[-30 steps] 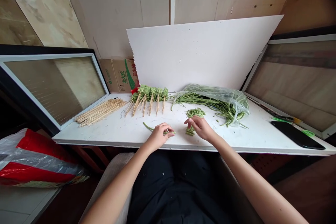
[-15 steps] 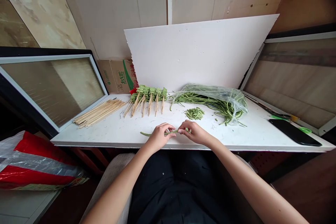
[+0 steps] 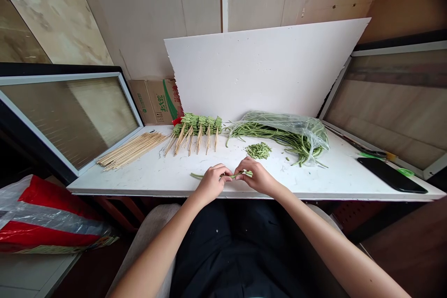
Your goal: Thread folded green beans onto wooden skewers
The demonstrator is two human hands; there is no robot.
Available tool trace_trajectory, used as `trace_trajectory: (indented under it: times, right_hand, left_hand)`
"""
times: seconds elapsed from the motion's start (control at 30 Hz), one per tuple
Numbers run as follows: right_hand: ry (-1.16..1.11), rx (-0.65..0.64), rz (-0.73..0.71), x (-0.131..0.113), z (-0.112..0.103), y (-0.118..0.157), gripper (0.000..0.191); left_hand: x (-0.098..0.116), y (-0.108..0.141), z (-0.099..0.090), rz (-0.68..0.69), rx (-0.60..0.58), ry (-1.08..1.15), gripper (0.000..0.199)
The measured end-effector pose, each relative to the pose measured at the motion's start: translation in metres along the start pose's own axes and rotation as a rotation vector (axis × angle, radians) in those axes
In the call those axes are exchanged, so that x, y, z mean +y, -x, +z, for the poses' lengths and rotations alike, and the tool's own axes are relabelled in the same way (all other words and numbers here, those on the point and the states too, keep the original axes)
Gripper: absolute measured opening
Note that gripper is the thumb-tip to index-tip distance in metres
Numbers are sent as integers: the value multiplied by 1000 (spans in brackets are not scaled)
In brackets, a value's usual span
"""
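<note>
Low over the front of the white table, my left hand (image 3: 213, 180) is closed round a long green bean (image 3: 196, 175), whose free end sticks out to the left. My right hand (image 3: 254, 175) pinches the same bean close to the left fingertips; short green ends show under its fingers. Just beyond the right hand lies a small heap of short bean pieces (image 3: 258, 150). Farther back on the right, a bundle of long green beans (image 3: 279, 135) spills from a clear plastic bag (image 3: 307, 126).
Skewered bean pieces (image 3: 200, 123) are stacked at the back, sticks pointing forward. Loose bamboo skewers (image 3: 131, 150) lie to their left. A black phone (image 3: 391, 175) rests on the right of the table (image 3: 324, 181). A white board (image 3: 261, 72) leans behind; a cardboard box (image 3: 153, 100) stands at back left.
The bean's left end has drawn a little to the right, so less of it sticks out past my left hand. My right hand has shifted slightly left.
</note>
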State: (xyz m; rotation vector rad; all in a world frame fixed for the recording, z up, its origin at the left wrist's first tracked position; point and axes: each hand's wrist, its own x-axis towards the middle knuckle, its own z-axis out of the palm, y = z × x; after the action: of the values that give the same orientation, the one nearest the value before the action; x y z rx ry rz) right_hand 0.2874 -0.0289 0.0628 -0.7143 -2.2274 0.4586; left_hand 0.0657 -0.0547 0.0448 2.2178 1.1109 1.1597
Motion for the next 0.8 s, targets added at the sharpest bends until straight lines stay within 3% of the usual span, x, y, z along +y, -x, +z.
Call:
trace_trajectory:
  times: [0.2, 0.57, 0.7, 0.8]
  right_hand:
    - [-204, -8, 65, 4, 6, 2, 18]
    - [-307, -96, 47, -3, -7, -1, 30]
    - [-281, -50, 1, -10, -35, -5, 40]
    - [-148, 149, 42, -15, -74, -3, 42]
  left_hand:
    - [2, 2, 3, -16, -18, 248, 25]
    - [10, 1, 5, -47, -69, 320, 18]
    - [15, 1, -2, -78, -172, 464, 14]
    - [15, -2, -7, -108, -177, 530, 14]
